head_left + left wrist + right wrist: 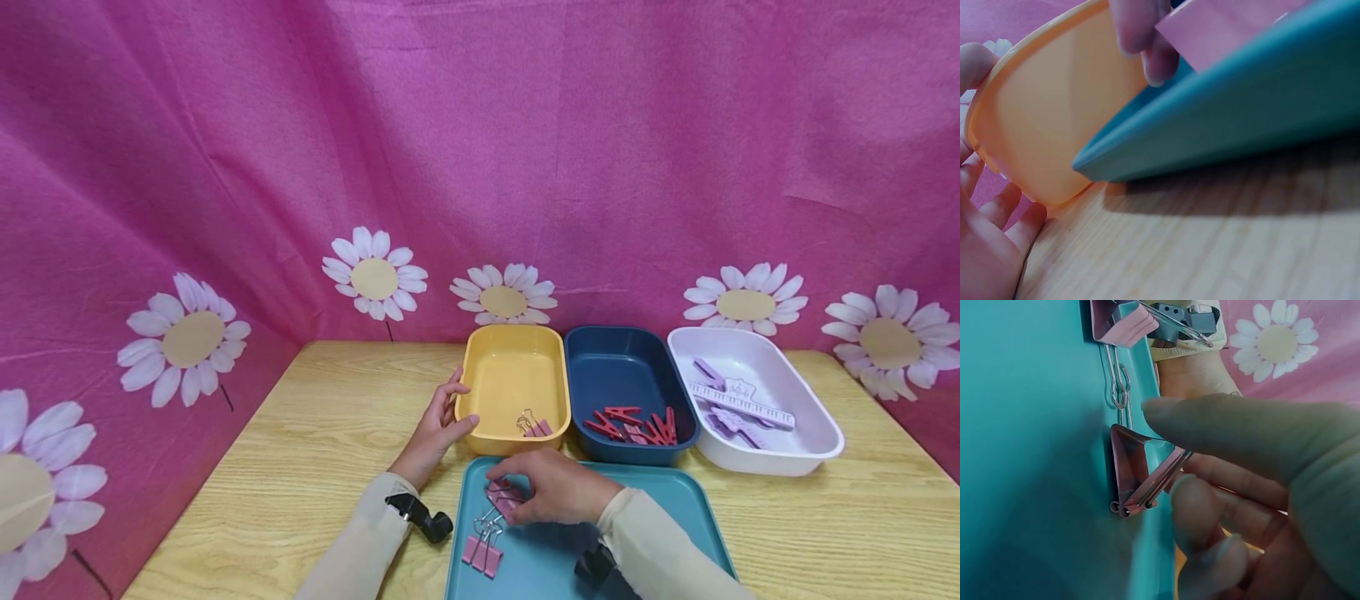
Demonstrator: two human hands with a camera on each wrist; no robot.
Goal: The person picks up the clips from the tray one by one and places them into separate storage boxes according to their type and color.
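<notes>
My left hand [435, 429] rests on the left side of the yellow bin [513, 329], its thumb by the front corner and its fingers loosely bent along the rim. A pink and gold binder clip [537, 428] lies in that bin. Over the teal tray [622, 542] my right hand [558, 487] holds a pink binder clip [1138, 465] between thumb and curled fingers, though the exact contact is partly hidden. Its wire handles touch or overlap those of more pink binder clips [482, 554] lying at the tray's left.
The navy bin [618, 358] beside the yellow one holds several red clothespins [663, 427] and something pink. A white bin [802, 454] on the right contains a lilac ruler [742, 404] and lilac clips [731, 425]. A pink flowered cloth [600, 167] hangs behind the wooden table [315, 433].
</notes>
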